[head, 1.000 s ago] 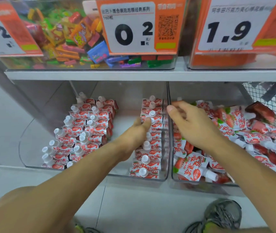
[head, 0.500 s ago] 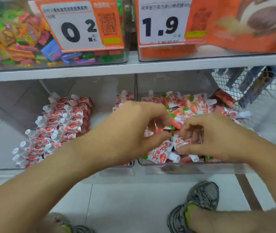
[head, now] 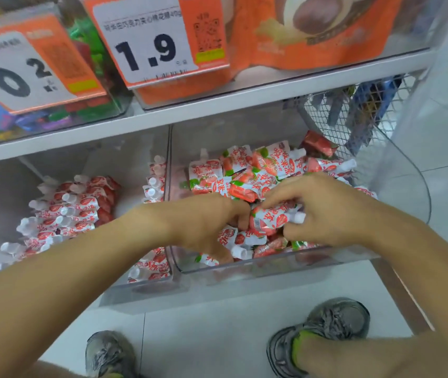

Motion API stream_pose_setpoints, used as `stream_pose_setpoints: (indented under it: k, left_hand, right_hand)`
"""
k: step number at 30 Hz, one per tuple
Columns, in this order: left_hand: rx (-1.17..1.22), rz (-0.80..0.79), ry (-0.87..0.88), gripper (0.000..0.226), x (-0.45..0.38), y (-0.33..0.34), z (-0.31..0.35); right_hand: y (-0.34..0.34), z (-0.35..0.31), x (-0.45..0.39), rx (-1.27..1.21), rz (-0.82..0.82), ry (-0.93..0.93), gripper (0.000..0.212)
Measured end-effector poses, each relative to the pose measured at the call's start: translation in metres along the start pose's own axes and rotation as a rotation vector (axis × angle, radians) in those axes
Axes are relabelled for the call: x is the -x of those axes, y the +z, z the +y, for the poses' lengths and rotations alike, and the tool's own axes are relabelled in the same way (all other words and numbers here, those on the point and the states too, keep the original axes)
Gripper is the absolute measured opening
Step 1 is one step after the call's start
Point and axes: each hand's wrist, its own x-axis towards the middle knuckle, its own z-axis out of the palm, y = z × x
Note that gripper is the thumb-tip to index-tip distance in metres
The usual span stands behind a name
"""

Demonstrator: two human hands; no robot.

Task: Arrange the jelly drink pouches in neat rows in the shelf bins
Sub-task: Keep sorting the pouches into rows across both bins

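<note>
2 hands have shifted from the tidy left bin (head: 146, 285) into the jumbled right bin (head: 397, 186), left hand (head: 206, 225) and right hand (head: 323, 211) fingers now pinching 1 jelly drink pouch (head: 270, 221) above the heap, so sorting there has only begun.

Showing red-and-white print with green leaf marks and white caps: jelly drink pouches (head: 269, 219). At nine o'clock, repeating the same red and white in rows: more pouches (head: 73, 211). Standing clear and colourless: the right bin (head: 405, 186). At eleven o'clock, wearing orange with white panels and black numerals: price tags (head: 149, 45). At six o'clock, showing grey with lime-green lining: shoes (head: 326, 331).
</note>
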Motion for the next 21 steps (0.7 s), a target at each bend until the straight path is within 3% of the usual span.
stream_pose_setpoints:
  k: [3,6,8,11,13,17,19,21]
  left_hand:
    - [-0.004,0.030,0.059,0.038,0.006,0.001,-0.003]
    - [-0.038,0.051,0.080,0.027,0.012,0.005,-0.005]
    - [-0.031,0.069,0.082,0.026,0.014,0.007,-0.007]
    - [-0.021,0.132,0.083,0.019,0.021,0.002,-0.009]
    - [0.009,0.215,0.079,0.019,0.030,-0.003,-0.011]
    - [0.138,0.548,0.103,0.034,0.046,-0.006,-0.010]
    - [0.232,0.710,0.028,0.036,0.050,0.001,-0.007]
    - [0.326,0.824,-0.037,0.034,0.050,0.009,-0.006]
  right_hand:
    - [-0.015,0.006,0.009,-0.219,0.218,0.023,0.017]
    - [-0.024,0.016,0.012,-0.281,0.494,0.060,0.032]
    - [-0.027,0.025,0.011,-0.270,0.588,0.122,0.032]
    - [-0.026,0.039,0.004,-0.174,0.527,0.267,0.026]
    - [-0.024,0.044,-0.003,-0.026,0.492,0.339,0.040]
    - [-0.021,0.012,-0.016,0.031,0.527,0.232,0.031]
    - [-0.015,-0.013,-0.019,-0.127,0.364,0.119,0.023]
    - [-0.005,-0.034,-0.021,-0.353,0.079,0.050,0.035]
